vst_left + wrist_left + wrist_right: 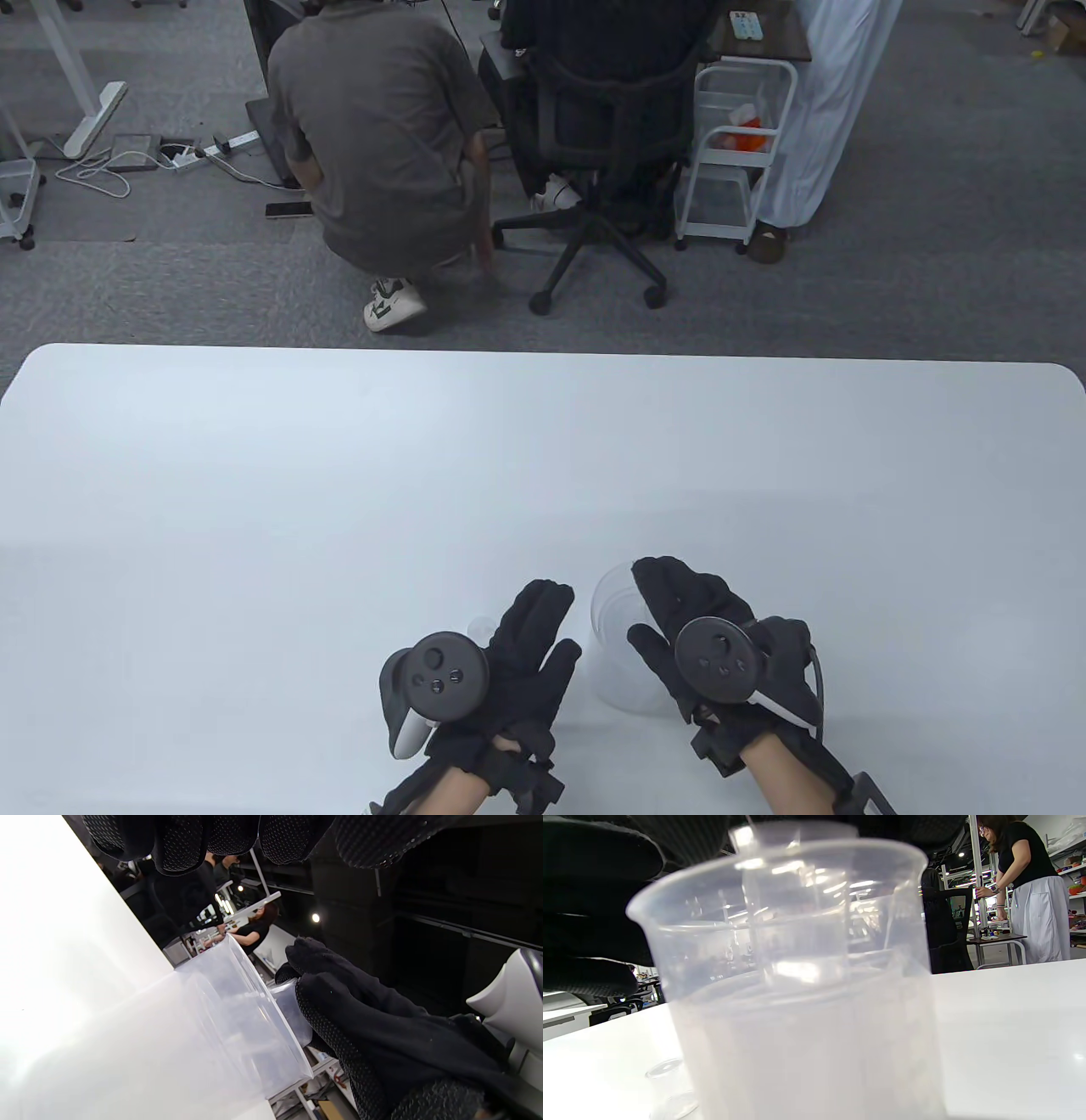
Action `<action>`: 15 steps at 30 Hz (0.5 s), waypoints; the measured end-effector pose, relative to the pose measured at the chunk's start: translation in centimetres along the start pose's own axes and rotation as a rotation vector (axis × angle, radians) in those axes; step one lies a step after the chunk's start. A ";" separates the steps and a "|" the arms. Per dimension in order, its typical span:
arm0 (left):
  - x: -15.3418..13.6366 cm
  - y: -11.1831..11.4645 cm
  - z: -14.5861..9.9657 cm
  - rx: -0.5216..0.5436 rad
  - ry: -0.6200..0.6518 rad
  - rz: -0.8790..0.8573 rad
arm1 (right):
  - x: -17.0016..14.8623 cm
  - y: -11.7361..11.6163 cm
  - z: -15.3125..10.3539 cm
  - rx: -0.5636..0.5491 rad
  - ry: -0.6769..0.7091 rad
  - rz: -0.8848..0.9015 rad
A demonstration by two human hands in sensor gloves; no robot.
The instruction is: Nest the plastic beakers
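- The left hand [509, 662] lay flat, fingers extended, holding nothing.
- The right hand [704, 637] gripped a smaller beaker [793, 899] inside the large clear beaker [615, 645], upright on the white counter [339, 509], near edge.
- A tiny beaker [666, 1073] stood left.

a large clear beaker [618, 645] stands upright, a narrower beaker [797, 912] inside it, a tiny one [666, 1073] beside.
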State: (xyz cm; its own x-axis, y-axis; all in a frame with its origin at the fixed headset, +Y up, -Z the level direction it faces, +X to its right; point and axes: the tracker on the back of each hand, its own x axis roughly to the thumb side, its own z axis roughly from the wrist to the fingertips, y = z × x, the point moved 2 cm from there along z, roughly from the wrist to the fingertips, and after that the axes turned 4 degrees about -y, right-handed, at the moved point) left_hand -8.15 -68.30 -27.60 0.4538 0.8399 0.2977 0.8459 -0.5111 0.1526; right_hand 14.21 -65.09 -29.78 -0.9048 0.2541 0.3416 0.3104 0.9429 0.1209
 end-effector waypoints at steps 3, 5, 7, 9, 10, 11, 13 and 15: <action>0.1 -1.0 0.1 0.019 -0.010 0.010 | -0.5 0.2 -0.3 -0.011 -0.001 0.041; 0.2 -2.0 0.3 0.027 -0.031 0.066 | -0.9 0.8 -0.7 -0.047 0.005 0.075; 0.2 -2.7 0.6 0.036 -0.059 0.143 | -1.3 1.3 -1.1 -0.080 0.006 0.115; 0.1 -3.2 0.9 0.046 -0.090 0.231 | -1.6 1.7 -1.5 -0.102 0.009 0.169; -0.1 -3.3 1.1 0.039 -0.110 0.283 | -1.8 1.8 -1.8 -0.111 0.006 0.206; -0.2 -3.3 1.2 0.034 -0.125 0.315 | -2.0 2.0 -2.0 -0.120 0.007 0.231; -0.8 -3.2 1.7 0.021 -0.165 0.395 | -2.3 2.1 -2.5 -0.139 0.007 0.286; -1.4 -2.8 2.1 -0.007 -0.205 0.467 | -2.7 2.3 -3.0 -0.159 0.005 0.339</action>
State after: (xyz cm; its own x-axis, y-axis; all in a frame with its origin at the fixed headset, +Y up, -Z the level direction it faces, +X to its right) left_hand -10.58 -67.65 -30.45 0.8296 0.5393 0.1444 0.5377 -0.8414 0.0538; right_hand 18.22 -64.28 -27.66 -0.7415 0.5449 0.3915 0.6340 0.7601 0.1427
